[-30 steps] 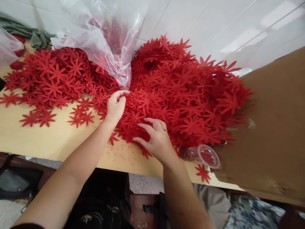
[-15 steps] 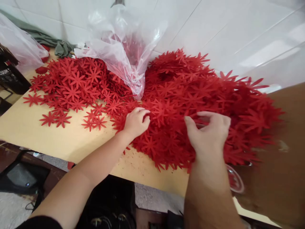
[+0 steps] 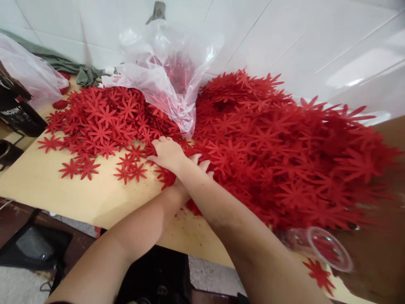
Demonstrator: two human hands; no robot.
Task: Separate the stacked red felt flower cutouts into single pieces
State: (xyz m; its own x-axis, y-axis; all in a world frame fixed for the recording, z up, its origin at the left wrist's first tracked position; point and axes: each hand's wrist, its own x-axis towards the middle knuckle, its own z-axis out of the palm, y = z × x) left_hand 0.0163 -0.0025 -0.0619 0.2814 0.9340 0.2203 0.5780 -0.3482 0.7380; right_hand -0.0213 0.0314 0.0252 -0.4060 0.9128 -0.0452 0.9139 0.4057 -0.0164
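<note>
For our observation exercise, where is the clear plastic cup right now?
The clear plastic cup lies at lower right in the head view, between the red pile and a loose red cutout.

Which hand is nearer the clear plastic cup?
Left. Arms cross: the left hand, partly hidden, is left of and beyond the cup, by the red flowers; the right hand is farther left.
</note>
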